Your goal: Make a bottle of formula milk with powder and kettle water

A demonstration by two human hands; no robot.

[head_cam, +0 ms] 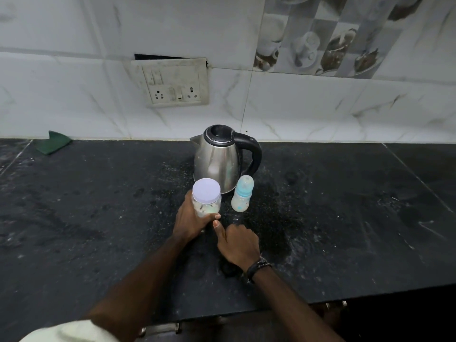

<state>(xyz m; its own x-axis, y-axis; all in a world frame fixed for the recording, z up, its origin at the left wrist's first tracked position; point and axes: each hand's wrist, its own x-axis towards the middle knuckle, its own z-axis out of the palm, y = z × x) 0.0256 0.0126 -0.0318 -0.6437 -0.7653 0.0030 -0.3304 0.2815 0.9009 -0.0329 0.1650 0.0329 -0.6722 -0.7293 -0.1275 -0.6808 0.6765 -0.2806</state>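
Your left hand point(188, 219) has its fingers point(217, 215) wrapped closed around the lower body of a clear plastic jar with a pale lilac screw lid point(206, 197); whitish powder shows through the wall above your grip, and the lid is on. The jar stands upright, though the hand hides whether its base touches the dark speckled stone counter point(333, 218).

Your right hand point(238, 245) lies just beside the left, knuckles up, thumb extended toward the jar. Its fingers are curled down over a slim dark object point(236, 219) on the counter, of which only a tip shows; you cannot tell whether they grip it or merely rest on it. A dark braided wristband point(257, 267) circles that wrist.

The translucent baby bottle with a light blue collar and clear dome cap point(242, 195) stands upright just right of the jar. Behind both stands the stainless steel electric kettle with a black lid and handle point(219, 159), spout left, handle right. A folded green cloth point(52, 143) lies far left against the white marble-pattern tiled wall point(74, 95), which carries a white switch and socket plate point(172, 82).
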